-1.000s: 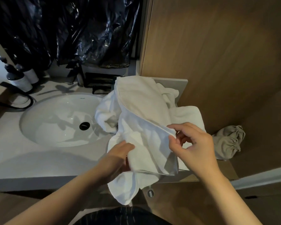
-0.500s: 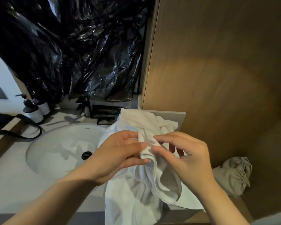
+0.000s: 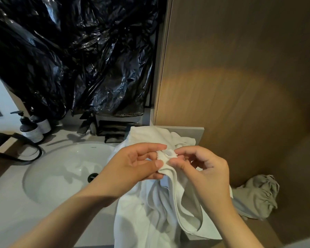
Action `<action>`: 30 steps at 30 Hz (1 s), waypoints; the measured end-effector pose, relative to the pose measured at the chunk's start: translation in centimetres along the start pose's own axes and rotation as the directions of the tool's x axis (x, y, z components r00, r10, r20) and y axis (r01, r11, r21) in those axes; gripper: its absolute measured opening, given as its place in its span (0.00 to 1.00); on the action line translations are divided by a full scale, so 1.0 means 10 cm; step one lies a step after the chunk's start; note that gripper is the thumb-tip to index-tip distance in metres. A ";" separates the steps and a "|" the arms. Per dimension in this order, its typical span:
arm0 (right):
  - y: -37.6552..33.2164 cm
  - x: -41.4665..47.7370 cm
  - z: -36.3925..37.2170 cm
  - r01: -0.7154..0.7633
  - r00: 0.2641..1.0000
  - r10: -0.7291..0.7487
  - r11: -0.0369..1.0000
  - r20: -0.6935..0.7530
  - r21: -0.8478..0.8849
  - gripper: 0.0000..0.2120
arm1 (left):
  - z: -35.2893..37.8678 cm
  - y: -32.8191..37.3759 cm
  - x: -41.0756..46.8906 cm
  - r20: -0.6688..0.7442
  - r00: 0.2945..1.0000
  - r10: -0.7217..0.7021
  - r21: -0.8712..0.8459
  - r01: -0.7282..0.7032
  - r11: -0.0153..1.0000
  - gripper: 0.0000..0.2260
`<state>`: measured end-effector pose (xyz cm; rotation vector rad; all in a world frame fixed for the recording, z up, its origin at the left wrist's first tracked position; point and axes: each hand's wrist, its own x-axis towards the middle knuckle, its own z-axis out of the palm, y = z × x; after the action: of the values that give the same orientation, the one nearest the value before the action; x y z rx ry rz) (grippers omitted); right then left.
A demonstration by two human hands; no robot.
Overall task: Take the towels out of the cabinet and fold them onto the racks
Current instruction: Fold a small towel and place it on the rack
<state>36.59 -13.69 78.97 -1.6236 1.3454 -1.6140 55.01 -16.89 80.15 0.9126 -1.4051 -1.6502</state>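
Pinching: left hand and right hand are both gripping one bunched corner of the white towel between thumb and fingers, at the centre of the frame.
Towel: it is hanging from the hands down to the bottom edge, just right of the sink in the desk.
Left edge: two pump bottles are standing beyond the sink.
Lower right: a beige cloth bundle is lying beside the towel.
Upper left: black plastic sheeting is hanging.
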 end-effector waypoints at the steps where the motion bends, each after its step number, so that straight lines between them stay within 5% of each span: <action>1: 0.00 0.01 0.00 -0.034 0.999 0.034 0.999 -0.003 0.039 0.08 | -0.01 0.00 0.01 0.021 1.000 0.005 0.005 -0.005 1.000 0.15; 5: -0.02 0.04 -0.10 -0.128 0.989 0.114 0.978 0.092 0.164 0.12 | -0.04 -0.01 0.04 0.047 0.998 0.049 0.058 -0.052 0.997 0.23; 16: -0.04 0.10 -0.07 -0.191 0.976 0.166 0.963 0.137 0.188 0.09 | 0.03 -0.09 0.13 -0.123 0.942 0.312 0.198 -0.284 0.938 0.16; 21: -0.02 0.10 -0.06 -0.281 0.952 0.228 0.916 0.205 0.286 0.09 | -0.01 -0.14 0.08 -0.036 0.881 0.473 0.452 -0.407 0.793 0.07; 24: -0.02 0.10 -0.08 -0.312 0.935 0.238 0.903 0.262 0.295 0.11 | -0.05 -0.17 0.08 0.021 0.822 0.568 0.639 -0.448 0.625 0.05; 30: 0.03 0.04 -0.03 -0.373 0.905 0.253 0.859 0.342 0.351 0.10 | -0.04 -0.26 -0.03 0.057 0.764 0.642 0.738 -0.466 0.489 0.04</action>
<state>36.13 -14.04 78.95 -1.2449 0.9798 -1.2953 55.22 -16.53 77.53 0.8623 -1.9555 -0.4290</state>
